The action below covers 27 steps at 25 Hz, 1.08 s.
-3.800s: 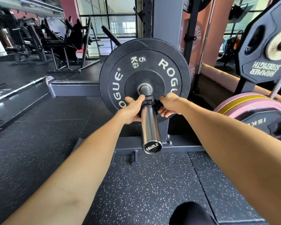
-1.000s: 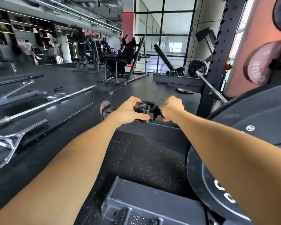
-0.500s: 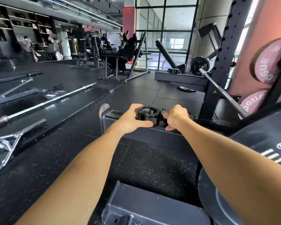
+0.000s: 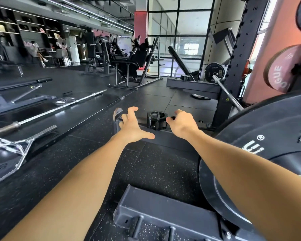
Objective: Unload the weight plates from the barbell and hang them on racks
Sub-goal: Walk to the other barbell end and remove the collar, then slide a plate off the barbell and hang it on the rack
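Observation:
A black barbell collar (image 4: 157,120) rests on the grey base beam (image 4: 174,139) of the power rack. My left hand (image 4: 133,125) hovers just left of the collar, fingers spread and holding nothing. My right hand (image 4: 182,123) is at the collar's right side, fingertips pinched on its latch. A large black ROGUE weight plate (image 4: 268,145) fills the right edge, still on the barbell (image 4: 227,95), whose shaft runs back to a small black plate (image 4: 214,72) at its far end.
Pink ROGUE plates (image 4: 285,66) hang on rack pegs at the upper right, beside the black upright (image 4: 236,54). Loose bars (image 4: 63,106) and a chrome handle bar (image 4: 16,146) lie on the platform at left. A second grey beam (image 4: 163,216) lies near my feet. Machines stand beyond.
The collar came off the barbell and was carried left and down onto the rack's base beam. My left hand has just let go of it and spread open.

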Available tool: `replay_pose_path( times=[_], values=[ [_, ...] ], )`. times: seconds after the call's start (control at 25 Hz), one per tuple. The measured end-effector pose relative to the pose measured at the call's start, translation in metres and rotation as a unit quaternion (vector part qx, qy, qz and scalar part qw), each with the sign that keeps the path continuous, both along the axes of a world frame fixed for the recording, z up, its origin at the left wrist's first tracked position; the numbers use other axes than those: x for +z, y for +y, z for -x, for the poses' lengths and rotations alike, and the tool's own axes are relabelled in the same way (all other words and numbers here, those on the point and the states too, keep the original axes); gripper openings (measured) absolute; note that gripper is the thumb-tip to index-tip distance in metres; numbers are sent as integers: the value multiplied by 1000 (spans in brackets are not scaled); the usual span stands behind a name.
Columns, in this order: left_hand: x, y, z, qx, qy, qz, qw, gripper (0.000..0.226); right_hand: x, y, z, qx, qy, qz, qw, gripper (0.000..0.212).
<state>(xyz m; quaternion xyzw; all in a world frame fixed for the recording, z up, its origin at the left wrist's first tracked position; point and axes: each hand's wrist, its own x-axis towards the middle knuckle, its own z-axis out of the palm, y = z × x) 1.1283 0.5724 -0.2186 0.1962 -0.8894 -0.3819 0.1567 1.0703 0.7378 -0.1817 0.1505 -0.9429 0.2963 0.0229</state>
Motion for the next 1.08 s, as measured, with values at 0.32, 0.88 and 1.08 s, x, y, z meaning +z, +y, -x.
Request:
replay_pose_path(
  times=[0.32, 0.88, 1.08],
  values=[
    [4, 34, -84, -61, 10, 5, 998, 78, -5, 45, -88, 71, -6, -17, 997, 65],
    [30, 240, -224, -182, 39, -7, 983, 88, 8, 292, -244, -2, 13, -1, 1000, 83],
    [46, 299, -214, -204, 42, -17, 978, 88, 20, 381, -246, -63, 6, -1, 998, 87]
  ],
)
